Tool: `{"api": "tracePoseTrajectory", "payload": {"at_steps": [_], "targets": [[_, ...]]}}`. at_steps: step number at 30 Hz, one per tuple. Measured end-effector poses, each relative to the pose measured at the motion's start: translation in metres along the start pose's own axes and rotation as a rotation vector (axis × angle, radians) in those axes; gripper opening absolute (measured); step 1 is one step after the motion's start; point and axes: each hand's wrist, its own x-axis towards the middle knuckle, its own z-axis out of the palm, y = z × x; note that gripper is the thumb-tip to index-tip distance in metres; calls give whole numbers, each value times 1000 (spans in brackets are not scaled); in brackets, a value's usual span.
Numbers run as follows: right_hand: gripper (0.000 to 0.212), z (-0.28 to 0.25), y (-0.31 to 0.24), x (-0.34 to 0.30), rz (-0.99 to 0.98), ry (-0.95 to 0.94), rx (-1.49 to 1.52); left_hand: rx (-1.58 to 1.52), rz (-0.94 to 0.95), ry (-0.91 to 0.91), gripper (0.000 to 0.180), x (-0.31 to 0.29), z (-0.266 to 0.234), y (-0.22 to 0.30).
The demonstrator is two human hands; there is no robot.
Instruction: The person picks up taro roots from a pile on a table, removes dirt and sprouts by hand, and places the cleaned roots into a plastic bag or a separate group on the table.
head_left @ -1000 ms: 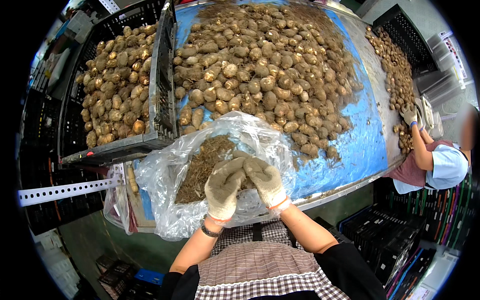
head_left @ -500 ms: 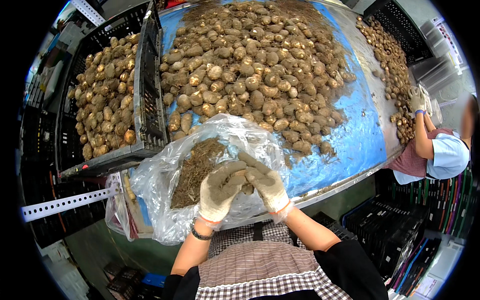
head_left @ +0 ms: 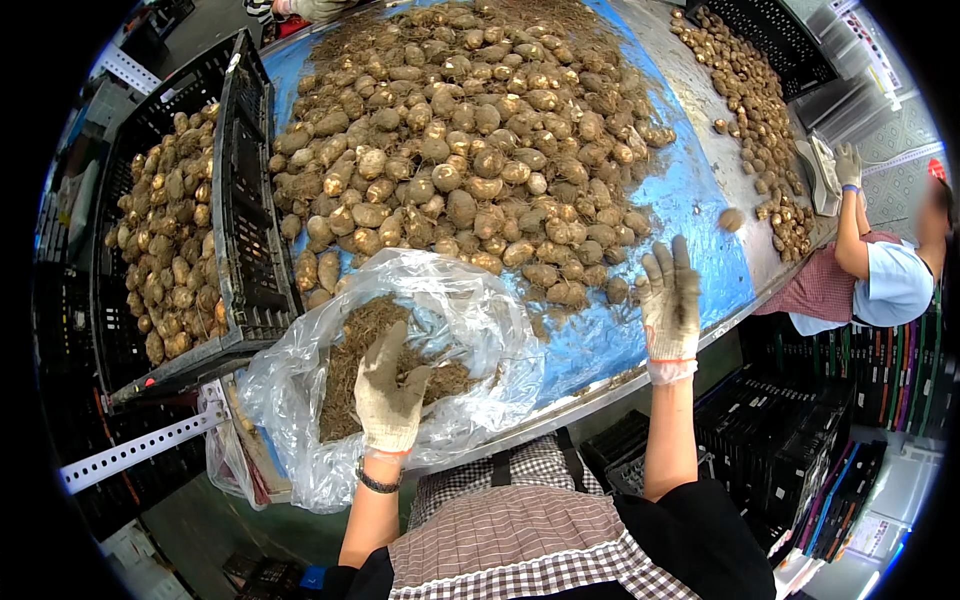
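Here, left hand (head_left: 388, 392) over bag (head_left: 285, 402), right hand (head_left: 670, 308) above roomy blue sheet (head_left: 722, 268) near table edge (head_left: 598, 398), both grips released

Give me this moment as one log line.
left hand: open, over clear bag with brown fibres; right hand: open, over blue sheet; tuber: blurred, apart from both hands

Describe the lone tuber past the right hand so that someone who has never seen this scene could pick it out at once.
From the big tuber heap on the blue sheet, go right, past the gloved right hand. Near the sheet's right edge is a brown, roundish, blurred tuber. Unlike its neighbours, it appears alone, between that heap and the smaller pile farther right.
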Motion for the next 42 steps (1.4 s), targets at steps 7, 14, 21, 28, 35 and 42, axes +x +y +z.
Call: {"api": "tracePoseTrajectory", "payload": {"at_steps": [7, 14, 21, 28, 35, 42], "targets": [[43, 11, 56, -20, -120, -395, -1988, -337, -130, 1, 41, -13, 22, -3], [53, -1, 82, -27, 219, -52, -767, -786, -366, -130, 44, -16, 21, 19], [51, 105, 67, -67, 595, -306, -514, -875, -283, -270, 57, 1, 5, 43], [24, 120, 93, -89, 115, -538, -1287, -912, -391, -63, 42, -12, -12, 38], [19, 116, 122, -93, 239, -471, -1157, -1213, -507, -99, 45, -26, -22, 16], [25, 111, 144, -82, 782, -139, -766, -1756, -575, -69, 41, -34, -17, 14]]}}
